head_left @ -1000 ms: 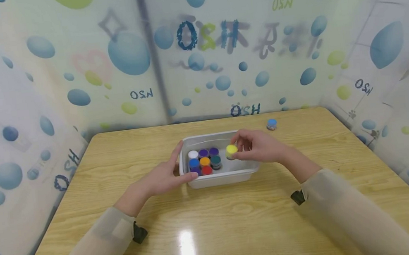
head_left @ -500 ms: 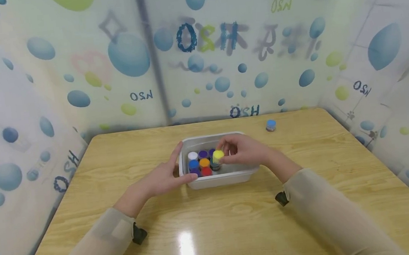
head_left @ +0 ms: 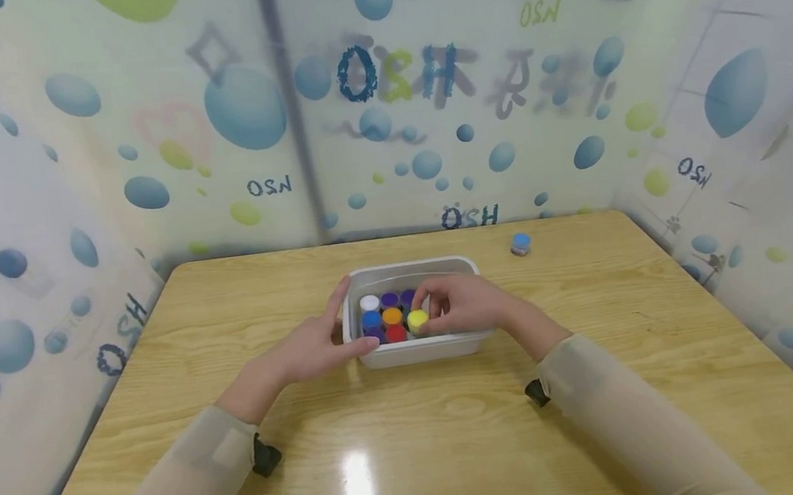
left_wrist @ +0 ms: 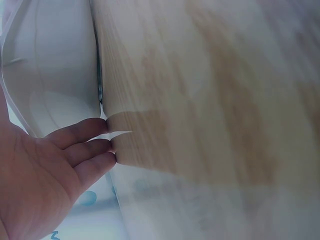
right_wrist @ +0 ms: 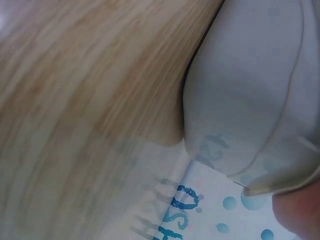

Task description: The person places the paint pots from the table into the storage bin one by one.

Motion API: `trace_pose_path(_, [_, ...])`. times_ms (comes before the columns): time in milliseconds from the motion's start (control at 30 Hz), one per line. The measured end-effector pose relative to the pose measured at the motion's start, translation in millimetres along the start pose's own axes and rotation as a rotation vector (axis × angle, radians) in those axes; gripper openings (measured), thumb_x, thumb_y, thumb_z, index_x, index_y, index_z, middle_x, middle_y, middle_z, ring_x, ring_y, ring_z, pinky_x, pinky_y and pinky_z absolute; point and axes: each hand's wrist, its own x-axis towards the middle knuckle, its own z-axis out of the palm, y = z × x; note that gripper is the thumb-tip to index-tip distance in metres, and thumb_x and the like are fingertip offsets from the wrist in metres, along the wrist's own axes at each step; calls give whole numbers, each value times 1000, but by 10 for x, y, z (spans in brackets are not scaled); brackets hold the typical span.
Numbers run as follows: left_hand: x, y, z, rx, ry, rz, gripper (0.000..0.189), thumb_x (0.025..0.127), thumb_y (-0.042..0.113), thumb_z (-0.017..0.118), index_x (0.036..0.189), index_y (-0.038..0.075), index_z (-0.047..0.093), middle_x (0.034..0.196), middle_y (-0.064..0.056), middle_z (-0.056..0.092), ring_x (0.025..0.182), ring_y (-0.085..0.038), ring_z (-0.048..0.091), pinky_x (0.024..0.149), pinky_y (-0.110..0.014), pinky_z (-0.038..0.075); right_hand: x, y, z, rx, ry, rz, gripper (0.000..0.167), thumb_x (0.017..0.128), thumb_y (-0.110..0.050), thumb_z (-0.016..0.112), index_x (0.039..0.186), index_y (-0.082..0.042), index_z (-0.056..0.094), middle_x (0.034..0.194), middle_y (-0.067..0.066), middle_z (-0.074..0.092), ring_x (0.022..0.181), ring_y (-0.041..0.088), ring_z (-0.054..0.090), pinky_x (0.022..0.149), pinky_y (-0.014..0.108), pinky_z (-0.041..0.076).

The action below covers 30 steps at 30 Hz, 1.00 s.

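Observation:
A white plastic bin (head_left: pixel 443 347) stands on the table in the head view. Against its left end rests my left hand (head_left: pixel 303 349), the thumb lying along the near rim and the index finger reaching the far corner. In the left wrist view the other fingers (left_wrist: pixel 82 134) extend straight along the bin's outer wall, tips at the tabletop. My right hand (head_left: pixel 464 303), over the bin, pinches a small jar with a yellow lid (head_left: pixel 418 321) between thumb and fingers. Beside it several small jars fill the left part: white (head_left: pixel 369 303), purple (head_left: pixel 390 300), blue (head_left: pixel 371 320), orange (head_left: pixel 392 316) and red (head_left: pixel 395 333) lids.
A small jar with a light blue lid (head_left: pixel 521 244) stands alone at the table's far right. The wooden table (head_left: pixel 460 434) ends against a patterned curtain (head_left: pixel 372 153) behind it and at the sides.
My right hand has carried the yellow-lidded jar left and lowered it among the other jars, over where the dark green lid showed. My left hand stays at the bin.

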Motion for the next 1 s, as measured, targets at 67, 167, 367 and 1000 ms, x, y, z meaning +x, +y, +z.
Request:
trace_pose_path(67, [3, 3, -2, 1, 0, -1, 123, 93, 84, 65, 174, 40, -17, 158, -25, 61, 133, -35, 68, 120, -62, 49, 4, -11, -3, -51, -14, 11, 28, 97, -38, 84, 120, -27, 74, 91, -11, 73, 84, 12, 65, 81, 33, 56])
trace_pose_path(167, [2, 15, -8, 2, -3, -2, 123, 94, 83, 64, 175, 38, -17, 159, -26, 59, 135, -37, 67, 120, -63, 48, 13, -24, -4, -99, -37, 27, 27, 98, -39, 83, 121, -29, 74, 93, -13, 74, 87, 12, 66, 84, 33, 57])
trace_pose_path(367, [0, 25, -11, 4, -5, 0, 122, 95, 82, 63, 175, 37, -17, 161, -29, 56, 138, -41, 65, 121, -64, 47, 20, -49, -5, -136, -64, 42, 23, 99, -37, 81, 120, -31, 75, 94, -15, 75, 90, 10, 66, 86, 33, 57])
trace_pose_path(1000, [16, 8, -5, -9, -5, 16, 123, 95, 82, 64, 175, 37, -18, 157, -25, 62, 138, -38, 66, 120, -62, 48, 18, -76, -10, -132, -91, 77, 18, 101, -34, 80, 119, -34, 79, 94, -15, 77, 90, 8, 69, 92, 37, 59])
